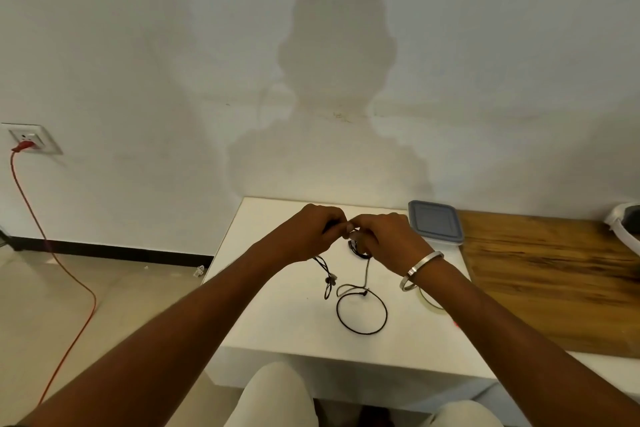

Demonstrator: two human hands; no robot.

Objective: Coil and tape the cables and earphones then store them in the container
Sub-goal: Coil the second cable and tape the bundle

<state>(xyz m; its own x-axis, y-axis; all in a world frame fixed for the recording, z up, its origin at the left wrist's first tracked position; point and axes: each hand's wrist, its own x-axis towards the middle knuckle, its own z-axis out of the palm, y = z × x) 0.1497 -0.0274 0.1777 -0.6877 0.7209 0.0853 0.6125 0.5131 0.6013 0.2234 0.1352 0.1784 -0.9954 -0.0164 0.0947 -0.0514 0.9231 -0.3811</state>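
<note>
Both hands meet above the far half of the white table (277, 322). My left hand (311, 232) grips a thin black earphone cable (325, 274) whose end with small earbuds hangs down to the table. My right hand (384, 239) pinches a small dark coil just under its fingers. A black cable loop (362, 312) lies flat on the table nearer to me, joined to a pale strand that runs up to my right hand. A roll of clear tape (429, 302) lies partly hidden under my right wrist. The lidded grey-blue container (434, 222) sits at the table's far right corner.
A wooden surface (554, 281) adjoins the table on the right, with a white object (623, 222) at its far end. A red cord (52, 253) runs from a wall socket (31, 139) down across the floor on the left. My knees show below the table's front edge.
</note>
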